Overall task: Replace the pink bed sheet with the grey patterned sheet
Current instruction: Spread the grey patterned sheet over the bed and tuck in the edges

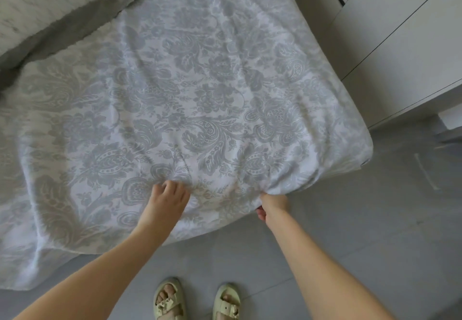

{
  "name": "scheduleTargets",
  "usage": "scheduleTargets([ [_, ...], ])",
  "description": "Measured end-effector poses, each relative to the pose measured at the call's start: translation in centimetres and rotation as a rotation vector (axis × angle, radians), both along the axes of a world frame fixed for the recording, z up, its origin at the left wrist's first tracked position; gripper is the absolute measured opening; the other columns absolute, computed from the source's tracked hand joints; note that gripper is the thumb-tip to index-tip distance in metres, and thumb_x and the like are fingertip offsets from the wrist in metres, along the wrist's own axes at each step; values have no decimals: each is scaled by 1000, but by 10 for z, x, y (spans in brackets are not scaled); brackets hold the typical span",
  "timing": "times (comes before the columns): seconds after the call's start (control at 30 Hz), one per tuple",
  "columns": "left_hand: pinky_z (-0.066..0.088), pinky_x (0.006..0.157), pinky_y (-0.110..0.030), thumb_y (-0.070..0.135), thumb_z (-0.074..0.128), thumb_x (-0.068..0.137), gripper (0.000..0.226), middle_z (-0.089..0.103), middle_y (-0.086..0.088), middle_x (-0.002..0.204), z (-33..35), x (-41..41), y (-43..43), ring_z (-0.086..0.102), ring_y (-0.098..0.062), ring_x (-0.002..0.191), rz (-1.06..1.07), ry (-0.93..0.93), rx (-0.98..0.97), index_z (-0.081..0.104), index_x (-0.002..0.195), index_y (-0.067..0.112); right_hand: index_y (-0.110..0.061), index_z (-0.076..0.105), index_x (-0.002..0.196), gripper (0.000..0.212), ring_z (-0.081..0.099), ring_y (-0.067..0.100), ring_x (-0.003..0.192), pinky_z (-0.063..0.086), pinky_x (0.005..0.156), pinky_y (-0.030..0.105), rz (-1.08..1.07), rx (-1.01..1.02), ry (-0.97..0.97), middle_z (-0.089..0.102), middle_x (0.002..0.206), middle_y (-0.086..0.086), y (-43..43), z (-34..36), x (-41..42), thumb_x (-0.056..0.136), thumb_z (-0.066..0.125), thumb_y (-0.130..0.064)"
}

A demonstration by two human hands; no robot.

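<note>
I see the grey damask-patterned fabric sheet [200, 94] spread over the bed, its long axis running from me toward the pale speckled pillow [37, 2]. My left hand [167, 202] pinches its top, and my right hand [273, 207] grips its near hem.

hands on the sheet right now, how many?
2. Left hand pinches the grey patterned sheet on top near the edge; right hand grips its edge near the corner.
</note>
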State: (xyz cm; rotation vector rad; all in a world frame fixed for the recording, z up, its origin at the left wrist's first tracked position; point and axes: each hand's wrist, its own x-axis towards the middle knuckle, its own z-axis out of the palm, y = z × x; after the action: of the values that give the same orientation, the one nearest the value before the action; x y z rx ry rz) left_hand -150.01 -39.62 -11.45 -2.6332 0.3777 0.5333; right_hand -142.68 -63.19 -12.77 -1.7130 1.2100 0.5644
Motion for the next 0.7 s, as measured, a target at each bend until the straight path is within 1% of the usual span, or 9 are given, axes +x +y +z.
scheduleTargets([
  [0.07,47,51,-32,4,80,39,35,56,-7,66,-12,1,10,54,-22,57,-101,31,-106,64,70,7,-5,56,71,24,49,15,40,41,38,21,62,-58,12,56,54,8,-1,0,-7,90,59,-19],
  [0.1,46,45,-28,1,84,29,38,53,-6,56,-12,3,13,52,-21,48,-150,70,-154,62,59,8,-5,55,71,26,45,14,36,38,38,20,95,-69,8,54,50,7,-2,0,-11,91,58,-20],
  [0.13,46,45,-27,2,86,30,39,54,-5,56,-5,8,14,53,-20,47,-186,131,-158,61,59,10,-6,53,70,27,42,14,34,36,38,19,121,-69,0,52,48,6,-3,1,-14,91,57,-22],
  [0.17,49,52,-29,5,84,47,33,60,-5,67,2,11,14,59,-20,58,-202,219,-148,64,72,10,-7,51,68,28,40,13,33,34,37,18,155,-70,-10,51,46,6,-4,3,-17,91,57,-22],
  [0.2,51,66,-30,5,72,70,22,63,-5,87,8,14,14,63,-21,77,-229,265,-154,64,91,10,-8,49,66,30,38,13,31,31,36,18,189,-70,-21,50,46,6,-5,6,-18,91,57,-21],
  [0.27,48,84,-30,1,42,92,28,59,-3,110,8,18,19,59,-21,100,-240,313,-160,57,112,12,-10,46,62,33,38,12,32,29,35,18,254,-70,-31,49,46,5,-9,13,-19,91,57,-20],
  [0.4,43,85,-24,17,38,100,24,56,3,115,17,25,27,57,-17,106,-170,408,-243,57,115,15,-10,46,61,33,39,10,30,29,35,18,349,-94,-26,48,48,6,-16,21,-29,92,55,-15],
  [0.57,47,92,-28,14,44,97,21,60,0,112,12,25,25,57,-19,107,-116,505,-235,58,112,16,-10,44,60,35,37,10,25,29,34,17,439,-156,52,50,46,6,-9,18,-33,94,51,-17],
  [0.7,46,93,-31,28,45,99,24,60,0,115,23,36,25,56,-20,111,-79,610,-220,57,117,18,-11,48,66,33,51,12,37,35,38,16,791,-321,236,56,51,3,-8,20,-16,97,45,-21],
])
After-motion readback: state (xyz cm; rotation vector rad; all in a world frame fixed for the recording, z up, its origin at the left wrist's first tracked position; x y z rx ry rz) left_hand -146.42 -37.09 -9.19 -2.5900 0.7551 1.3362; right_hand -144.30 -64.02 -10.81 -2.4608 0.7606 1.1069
